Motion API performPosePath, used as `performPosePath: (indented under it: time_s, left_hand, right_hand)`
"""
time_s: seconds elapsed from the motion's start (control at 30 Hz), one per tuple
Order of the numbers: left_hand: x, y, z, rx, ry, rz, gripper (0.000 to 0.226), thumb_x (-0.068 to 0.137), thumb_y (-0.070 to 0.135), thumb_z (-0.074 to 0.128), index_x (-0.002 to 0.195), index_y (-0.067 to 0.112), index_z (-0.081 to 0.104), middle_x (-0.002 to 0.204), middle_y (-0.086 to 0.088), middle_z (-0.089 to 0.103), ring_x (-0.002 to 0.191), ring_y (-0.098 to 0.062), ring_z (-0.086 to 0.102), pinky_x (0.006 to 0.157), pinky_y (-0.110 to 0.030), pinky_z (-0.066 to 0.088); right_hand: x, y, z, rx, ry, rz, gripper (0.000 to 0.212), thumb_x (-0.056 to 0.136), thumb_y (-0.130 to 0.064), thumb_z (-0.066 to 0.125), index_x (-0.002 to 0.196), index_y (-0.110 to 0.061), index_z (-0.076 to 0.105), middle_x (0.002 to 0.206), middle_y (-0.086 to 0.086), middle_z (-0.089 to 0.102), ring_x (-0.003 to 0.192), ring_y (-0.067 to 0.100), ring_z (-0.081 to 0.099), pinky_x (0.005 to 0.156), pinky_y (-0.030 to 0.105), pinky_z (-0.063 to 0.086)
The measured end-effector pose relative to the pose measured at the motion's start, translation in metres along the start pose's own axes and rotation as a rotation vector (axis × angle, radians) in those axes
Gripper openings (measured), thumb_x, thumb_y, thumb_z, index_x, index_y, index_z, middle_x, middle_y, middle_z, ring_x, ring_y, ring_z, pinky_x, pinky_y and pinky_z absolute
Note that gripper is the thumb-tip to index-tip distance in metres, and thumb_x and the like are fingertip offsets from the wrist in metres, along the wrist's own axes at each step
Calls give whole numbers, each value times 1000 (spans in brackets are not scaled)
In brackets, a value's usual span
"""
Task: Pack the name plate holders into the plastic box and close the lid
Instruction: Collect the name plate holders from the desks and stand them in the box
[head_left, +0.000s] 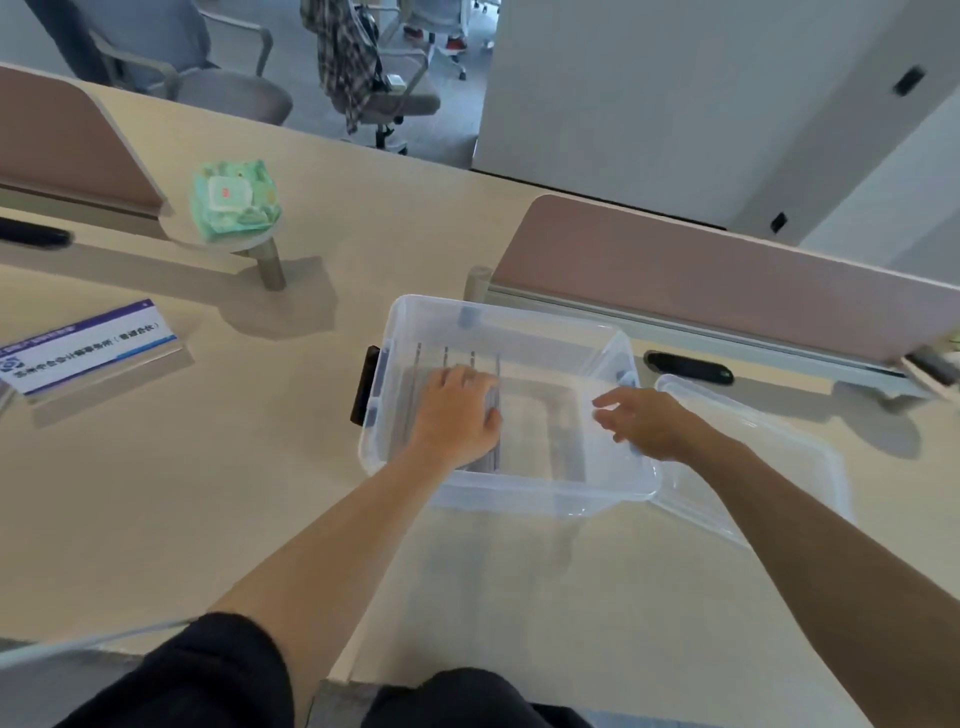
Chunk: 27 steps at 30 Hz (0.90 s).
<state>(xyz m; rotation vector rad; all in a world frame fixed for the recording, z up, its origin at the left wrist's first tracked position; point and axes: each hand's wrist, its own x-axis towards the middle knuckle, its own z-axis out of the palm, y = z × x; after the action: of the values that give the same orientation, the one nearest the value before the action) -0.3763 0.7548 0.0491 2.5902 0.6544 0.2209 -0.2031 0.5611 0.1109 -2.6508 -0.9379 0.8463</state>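
Note:
A clear plastic box (519, 491) stands open on the desk in front of me. Several clear name plate holders (415, 374) stand on edge in its left half. My left hand (457, 415) is inside the box, its fingers curled over the tops of those holders. Over the box's right rim hovers my right hand (641, 421), fingers spread and empty. The clear lid (748, 457) lies flat on the desk just right of the box. One more name plate holder (88, 351), with a blue and white printed card, lies on the desk at far left.
A green pack of wipes (234, 205) rests on a small round stand at the back left. Pink desk dividers (727, 280) run behind the box and at far left. A black cable port (688, 367) sits behind the lid. Office chairs stand beyond the desk.

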Motion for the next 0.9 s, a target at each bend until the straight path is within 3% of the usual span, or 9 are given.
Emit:
performPosePath:
  time_s: [0.1, 0.3, 0.47, 0.7, 0.9]
  left_hand:
    - [8, 31, 12, -131, -84, 44, 44, 92, 29, 55, 134, 16, 53, 133, -9, 53, 125, -31, 46, 106, -41, 36]
    - [15, 96, 45, -255, -219, 92, 34, 94, 28, 52, 127, 22, 56, 110, 3, 66, 103, -20, 61, 88, -34, 50]
    - [27, 154, 76, -260, -304, 95, 31, 95, 31, 51, 125, 26, 59, 88, 13, 62, 87, -16, 63, 85, -37, 55]
    - [40, 209, 96, -228, -257, -53, 18, 94, 27, 55, 103, 25, 69, 86, 13, 66, 78, -14, 63, 75, -33, 55]
    - [18, 181, 63, -202, -84, -231, 18, 94, 27, 56, 108, 24, 67, 92, 10, 65, 88, -16, 65, 83, -34, 54]
  right_hand:
    - [-25, 24, -14, -56, 59, 49, 23, 97, -39, 53, 112, -28, 67, 109, -3, 69, 85, 14, 66, 85, 35, 51]
    - [-59, 85, -28, -11, 137, 112, 25, 98, -37, 54, 95, -19, 70, 82, -3, 72, 75, 12, 68, 80, 38, 57]
    - [-68, 151, -36, 139, 156, 139, 25, 97, -36, 57, 85, -17, 68, 78, -1, 70, 74, 15, 68, 74, 33, 54]
    - [-43, 207, -45, 260, 140, 22, 29, 96, -35, 58, 84, -11, 69, 76, -1, 66, 70, 18, 62, 68, 32, 52]
    - [-9, 148, -53, 235, 39, -250, 26, 95, -34, 58, 83, -15, 69, 77, -2, 67, 68, 14, 61, 65, 29, 49]
